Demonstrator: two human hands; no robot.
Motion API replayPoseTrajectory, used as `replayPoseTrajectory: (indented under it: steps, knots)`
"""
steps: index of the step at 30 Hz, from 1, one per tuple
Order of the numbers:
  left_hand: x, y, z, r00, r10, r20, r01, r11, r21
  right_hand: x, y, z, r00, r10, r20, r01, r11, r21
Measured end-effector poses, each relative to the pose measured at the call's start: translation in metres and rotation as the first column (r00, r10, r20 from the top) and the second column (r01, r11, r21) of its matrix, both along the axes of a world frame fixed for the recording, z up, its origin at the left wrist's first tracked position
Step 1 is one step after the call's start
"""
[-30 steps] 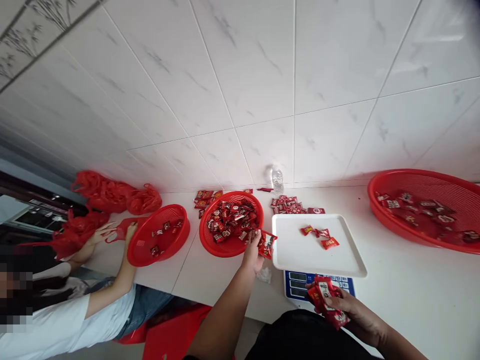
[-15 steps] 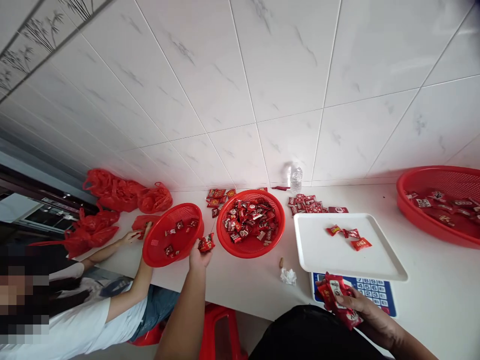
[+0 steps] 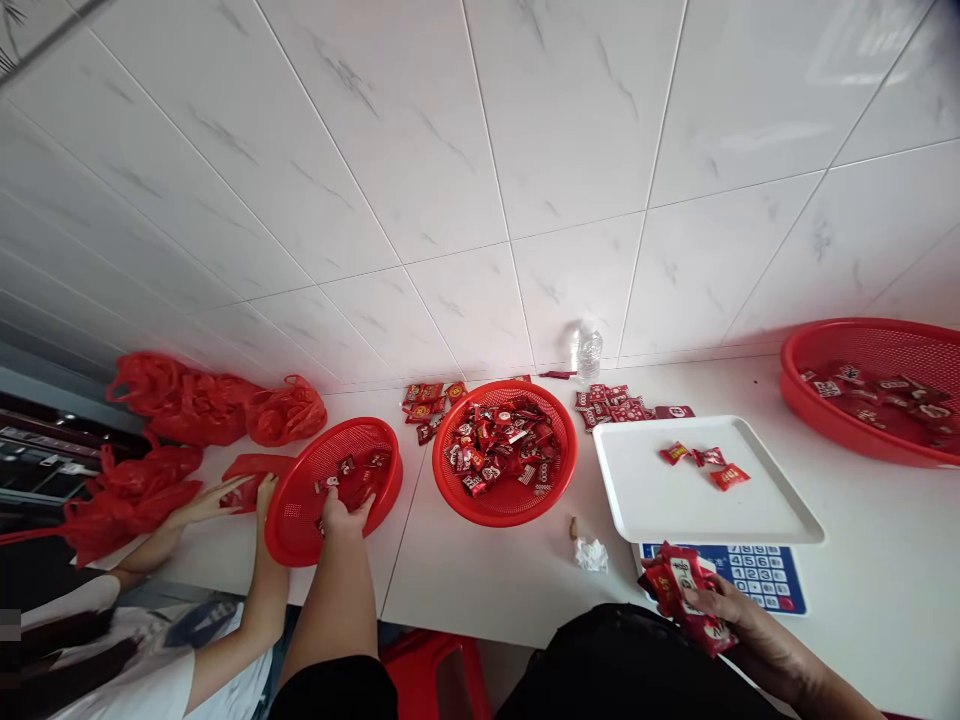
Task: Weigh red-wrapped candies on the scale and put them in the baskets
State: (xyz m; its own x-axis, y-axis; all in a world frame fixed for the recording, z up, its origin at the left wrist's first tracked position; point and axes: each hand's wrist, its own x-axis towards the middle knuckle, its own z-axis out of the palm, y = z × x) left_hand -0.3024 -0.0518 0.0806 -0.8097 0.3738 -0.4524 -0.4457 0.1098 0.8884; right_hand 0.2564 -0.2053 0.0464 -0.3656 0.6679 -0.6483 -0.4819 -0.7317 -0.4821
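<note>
My left hand [image 3: 345, 517] reaches into the left red basket [image 3: 285, 525], which holds a few small red packets [image 3: 377, 460]. Its thumb and fingers are spread apart, with red packets just beyond them; the fingertips are partly hidden. In my right hand [image 3: 731, 612] is a bunch of red snack packets [image 3: 688, 595], gripped over the front edge of a blue-and-white scale [image 3: 765, 575]. On top of the scale rests a white tray [image 3: 675, 510] carrying three small packets [image 3: 707, 457]. Between my hands stands a second red basket [image 3: 504, 512], heaped with red packets.
A larger red basket [image 3: 832, 425] with packets stands at the far right. Loose packets [image 3: 611, 403] and a clear bottle [image 3: 589, 350] lie along the wall. Crumpled tissue [image 3: 592, 555] sits near the front. At left, a co-worker's hands [image 3: 217, 497] handle a red bag near tied red bags [image 3: 285, 410].
My left hand has moved left and down into the left basket, its packet no longer clearly visible in it. My right hand keeps its bunch. The view has shifted slightly.
</note>
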Motion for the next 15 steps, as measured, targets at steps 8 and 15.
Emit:
replayPoseTrajectory:
  steps: [8, 15]
  knots:
    - [0.092, 0.02, -0.013, 0.972, -0.234, -0.018, 0.233, 0.972, -0.01, 0.011, 0.006, 0.008, 0.998, 0.024, -0.055, -0.02, 0.997, 0.076]
    - [0.335, 0.016, -0.027, 0.199, -0.865, -0.46, 0.948, 0.288, -0.132, 0.033, 0.013, 0.001, 0.99, -0.025, -0.139, 0.046, 0.987, 0.153]
